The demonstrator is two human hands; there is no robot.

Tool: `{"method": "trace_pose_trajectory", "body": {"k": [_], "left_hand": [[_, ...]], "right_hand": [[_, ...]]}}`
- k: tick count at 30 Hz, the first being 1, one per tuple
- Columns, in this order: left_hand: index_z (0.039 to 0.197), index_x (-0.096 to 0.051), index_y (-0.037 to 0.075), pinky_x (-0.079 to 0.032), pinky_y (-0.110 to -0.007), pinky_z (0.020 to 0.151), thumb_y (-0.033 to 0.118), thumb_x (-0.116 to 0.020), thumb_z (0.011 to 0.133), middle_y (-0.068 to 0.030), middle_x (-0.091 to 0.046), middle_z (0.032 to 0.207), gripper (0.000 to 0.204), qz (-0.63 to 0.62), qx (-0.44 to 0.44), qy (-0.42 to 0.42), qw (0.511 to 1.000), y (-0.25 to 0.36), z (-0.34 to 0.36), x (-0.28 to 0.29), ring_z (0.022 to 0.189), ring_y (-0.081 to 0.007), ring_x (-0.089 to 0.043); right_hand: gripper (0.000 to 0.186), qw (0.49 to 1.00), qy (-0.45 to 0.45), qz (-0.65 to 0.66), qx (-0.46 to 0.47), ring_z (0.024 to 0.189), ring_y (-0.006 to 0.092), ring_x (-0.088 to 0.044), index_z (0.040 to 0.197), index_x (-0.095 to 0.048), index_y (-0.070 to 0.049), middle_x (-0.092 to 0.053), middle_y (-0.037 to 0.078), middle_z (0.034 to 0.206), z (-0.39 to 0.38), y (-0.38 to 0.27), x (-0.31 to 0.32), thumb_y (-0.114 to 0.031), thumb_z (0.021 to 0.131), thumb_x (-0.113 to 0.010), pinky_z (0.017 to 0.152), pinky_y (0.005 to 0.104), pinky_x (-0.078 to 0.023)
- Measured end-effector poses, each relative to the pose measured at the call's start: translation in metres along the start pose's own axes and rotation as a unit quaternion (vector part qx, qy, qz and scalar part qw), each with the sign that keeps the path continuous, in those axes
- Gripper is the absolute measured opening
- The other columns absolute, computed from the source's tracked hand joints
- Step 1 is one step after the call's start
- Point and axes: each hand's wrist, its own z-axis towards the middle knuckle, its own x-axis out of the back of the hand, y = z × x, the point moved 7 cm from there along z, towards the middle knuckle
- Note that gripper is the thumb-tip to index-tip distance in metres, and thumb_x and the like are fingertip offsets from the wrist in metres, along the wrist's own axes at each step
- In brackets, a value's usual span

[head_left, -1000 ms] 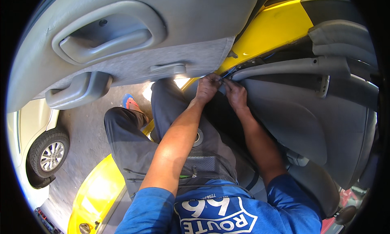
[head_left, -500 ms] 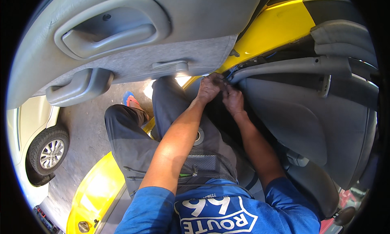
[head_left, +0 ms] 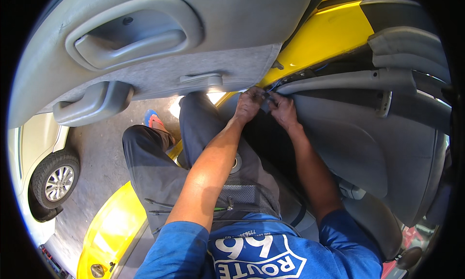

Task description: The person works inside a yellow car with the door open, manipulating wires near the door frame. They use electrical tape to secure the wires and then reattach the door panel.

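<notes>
My left hand (head_left: 250, 105) is closed, fingers pinched together, near the front end of a long grey trim piece (head_left: 339, 81). Just right of it, my right hand (head_left: 284, 111) is also closed, thumb and fingertips together, with a small gap between the two hands. A thin blue wire (head_left: 274, 85) runs down from behind the trim toward my fingertips. A small pale strip or wire end shows between the hands, too small to make out. What each hand pinches is hidden by the fingers.
A grey car door panel (head_left: 232, 29) with a pull handle (head_left: 95, 104) stands at upper left. Yellow bodywork (head_left: 324, 34) lies ahead, a grey dashboard (head_left: 348, 138) at right. Below are my legs (head_left: 152, 167), a yellow body panel (head_left: 109, 233) and a parked car's wheel (head_left: 58, 179).
My right hand has moved a little to the right and turned, opening a gap from my left hand. My left hand stays nearly in place.
</notes>
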Motion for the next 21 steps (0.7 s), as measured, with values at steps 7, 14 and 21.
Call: {"method": "trace_pose_trajectory", "body": {"k": [7,14,21], "left_hand": [[0.116,-0.070,0.005,-0.050,-0.027,0.083,0.006,-0.074,0.095,-0.0010,-0.069,0.098,0.021,-0.006,-0.009,-0.029,1.000,-0.002,0.002,-0.003,0.090,-0.0098,-0.058],[0.117,-0.071,0.006,-0.051,-0.029,0.086,0.003,-0.072,0.094,-0.0032,-0.070,0.099,0.023,0.022,-0.019,-0.041,0.999,0.000,0.000,-0.005,0.092,-0.0127,-0.062],[0.114,-0.073,0.005,-0.055,-0.030,0.085,0.003,-0.067,0.098,-0.0053,-0.075,0.105,0.017,0.030,-0.039,-0.091,0.995,0.009,-0.005,-0.005,0.095,-0.0145,-0.068]], "right_hand": [[0.019,0.997,0.027,0.074,0.027,0.075,0.0232,-0.074,0.107,-0.076,-0.004,-0.076,0.018,0.087,0.000,-0.002,0.005,-0.013,0.090,-0.074,0.073,0.0364,-0.056],[0.012,0.997,0.014,0.075,0.026,0.082,0.0292,-0.070,0.095,-0.072,-0.001,-0.072,0.016,0.090,-0.016,0.005,0.001,-0.007,0.085,-0.076,0.077,0.0400,-0.054],[0.015,0.994,0.073,0.040,0.076,0.097,0.0422,-0.067,0.092,-0.067,0.000,-0.067,0.020,0.102,-0.043,-0.019,0.015,-0.009,0.086,-0.077,0.085,0.0489,-0.053]]}}
